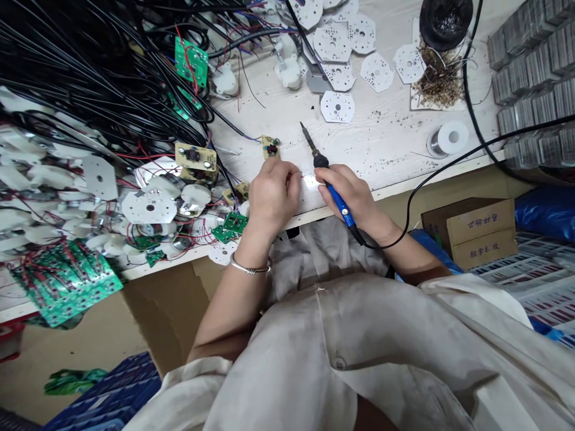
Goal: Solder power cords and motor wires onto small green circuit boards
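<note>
My right hand [348, 194] is closed around the blue handle of a soldering iron [338, 203], whose dark tip points up and to the left over the white table. My left hand [275, 194] has its fingers pressed together at the near edge of a small tan circuit board [271, 147], which carries a few components and has a cable running off to the left. The fingertips hide the board's lower part. Left of that hand lie more tan boards [196, 157] and small green circuit boards [235, 222] with thin red wires.
Black cables [90, 66] and white plastic housings [58, 176] pile up on the left. White octagonal LED boards [338, 106] lie at the back. A solder spool [449, 139] stands right, near a dark pot [445, 24]. The iron's black cord [431, 179] crosses the table's front edge.
</note>
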### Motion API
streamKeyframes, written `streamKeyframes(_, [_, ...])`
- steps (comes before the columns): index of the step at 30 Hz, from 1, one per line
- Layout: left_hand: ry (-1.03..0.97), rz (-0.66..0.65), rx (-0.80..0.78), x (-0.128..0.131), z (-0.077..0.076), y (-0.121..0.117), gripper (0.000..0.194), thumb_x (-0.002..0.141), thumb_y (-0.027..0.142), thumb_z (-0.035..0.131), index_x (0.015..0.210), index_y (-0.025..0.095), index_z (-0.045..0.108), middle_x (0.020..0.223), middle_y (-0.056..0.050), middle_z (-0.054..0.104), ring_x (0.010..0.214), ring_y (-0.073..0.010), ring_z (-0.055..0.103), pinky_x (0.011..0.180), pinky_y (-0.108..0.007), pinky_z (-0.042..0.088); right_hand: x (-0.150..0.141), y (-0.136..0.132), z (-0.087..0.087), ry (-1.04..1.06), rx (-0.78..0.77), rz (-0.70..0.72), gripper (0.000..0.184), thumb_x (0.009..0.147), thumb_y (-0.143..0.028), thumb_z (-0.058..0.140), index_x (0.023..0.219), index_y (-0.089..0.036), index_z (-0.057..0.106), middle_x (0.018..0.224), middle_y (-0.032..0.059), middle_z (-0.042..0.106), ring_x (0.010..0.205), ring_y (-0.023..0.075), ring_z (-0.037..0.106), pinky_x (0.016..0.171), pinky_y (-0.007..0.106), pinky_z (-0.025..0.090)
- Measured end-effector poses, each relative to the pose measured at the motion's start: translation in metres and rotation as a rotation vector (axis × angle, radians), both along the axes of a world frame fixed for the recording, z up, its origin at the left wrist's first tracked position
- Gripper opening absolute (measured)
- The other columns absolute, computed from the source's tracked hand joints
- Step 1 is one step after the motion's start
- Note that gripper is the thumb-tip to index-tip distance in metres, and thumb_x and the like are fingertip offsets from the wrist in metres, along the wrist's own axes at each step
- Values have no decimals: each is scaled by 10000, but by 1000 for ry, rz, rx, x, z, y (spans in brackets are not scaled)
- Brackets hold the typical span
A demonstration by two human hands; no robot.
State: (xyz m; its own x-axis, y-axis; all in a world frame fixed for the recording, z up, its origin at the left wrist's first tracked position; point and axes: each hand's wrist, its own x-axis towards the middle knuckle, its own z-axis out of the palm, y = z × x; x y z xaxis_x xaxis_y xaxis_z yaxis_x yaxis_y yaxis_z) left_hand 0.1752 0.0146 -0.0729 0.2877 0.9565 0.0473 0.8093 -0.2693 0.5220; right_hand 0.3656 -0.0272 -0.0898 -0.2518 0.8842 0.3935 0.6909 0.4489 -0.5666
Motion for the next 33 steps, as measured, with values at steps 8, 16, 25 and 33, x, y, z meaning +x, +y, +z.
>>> streamKeyframes(8, [120,-97,-98,5,13,11,133,889,216,508,824,179,618,868,-75,609,790,-210,589,744,-328,458,1,2,6,144,-16,5,272,1044,-329,450,1278,-265,571,1082,37,710,1024,147,704,911,289,608])
streamKeyframes(16, [188,-120,-185,8,24,17,133,859,164,497,808,184,618,891,-108,640,890,-263,622,776,-363,473,10,-19,-4,751,-73,-281,260,1011,-465,524,994,-263,687,627,-65,642,466,88,612,513,238,544])
streamKeyframes(25, [148,-105,-131,6,20,15,130,856,163,501,766,194,590,844,-83,620,832,-231,591,744,-341,453,11,-15,1,668,-74,-248,295,976,-451,580,849,-248,752,583,-59,668,552,112,676,549,243,538])
streamKeyframes(33, [183,-94,-132,8,20,13,146,871,176,484,790,187,605,869,-100,637,853,-247,607,752,-355,462,12,-13,13,550,-102,-185,336,981,-455,553,833,-228,752,654,-35,730,604,120,710,603,249,579])
